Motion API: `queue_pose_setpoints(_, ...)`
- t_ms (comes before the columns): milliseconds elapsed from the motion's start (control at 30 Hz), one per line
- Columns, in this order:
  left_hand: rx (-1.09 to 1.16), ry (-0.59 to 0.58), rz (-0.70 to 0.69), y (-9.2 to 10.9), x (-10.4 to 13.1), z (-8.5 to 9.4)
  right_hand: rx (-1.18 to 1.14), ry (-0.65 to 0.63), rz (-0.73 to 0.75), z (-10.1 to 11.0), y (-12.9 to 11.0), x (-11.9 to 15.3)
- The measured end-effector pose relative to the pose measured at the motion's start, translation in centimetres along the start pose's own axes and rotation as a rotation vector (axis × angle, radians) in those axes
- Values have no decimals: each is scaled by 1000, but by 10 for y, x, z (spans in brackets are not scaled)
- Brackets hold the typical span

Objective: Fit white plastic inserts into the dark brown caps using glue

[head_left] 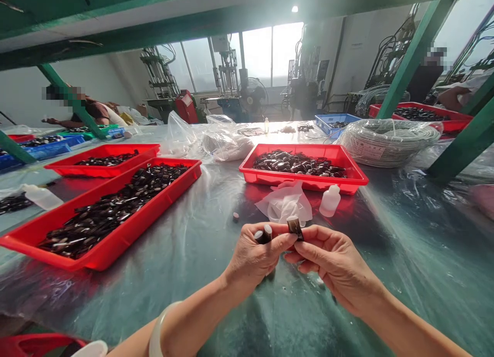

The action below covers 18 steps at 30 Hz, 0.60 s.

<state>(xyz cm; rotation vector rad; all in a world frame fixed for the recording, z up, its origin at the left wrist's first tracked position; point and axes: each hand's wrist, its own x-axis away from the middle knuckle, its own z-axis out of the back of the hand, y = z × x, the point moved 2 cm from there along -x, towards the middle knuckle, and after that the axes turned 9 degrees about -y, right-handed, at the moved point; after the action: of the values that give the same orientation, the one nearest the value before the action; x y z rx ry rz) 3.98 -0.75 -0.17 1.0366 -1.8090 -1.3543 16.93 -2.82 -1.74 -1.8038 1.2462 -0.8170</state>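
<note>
Left hand (257, 256) pinched on a dark plug (263, 235), right hand (332, 259) pinched on a dark sleeve (295, 227), both held up together above the tabletop (405, 244), just short of the red tray (303, 167) and small white bottle (330, 200), so stock sits within reach.

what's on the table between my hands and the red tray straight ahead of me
In the head view, a crumpled white plastic bag and a small white bottle lie there, just before the red tray.

Small dark cap (295, 227) upright, dark plugs (263, 236) alongside
</note>
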Motion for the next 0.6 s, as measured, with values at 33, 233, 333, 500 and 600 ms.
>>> queue_pose_setpoints(33,7,4,5,0,0,0,2,-5,-3,0,0,0)
queue_pose_setpoints(233,29,21,22,1,-1,0,48,6,-14,2,1,0)
queue_pose_setpoints(333,-39,-36,26,-3,-1,2,99,14,3,2,2,-2)
queue_pose_setpoints(500,-196,43,10,-5,-5,9,167,6,27,1,5,-8)
queue_pose_setpoints(600,-291,133,8,18,-15,9,202,-3,24,1,8,-13)
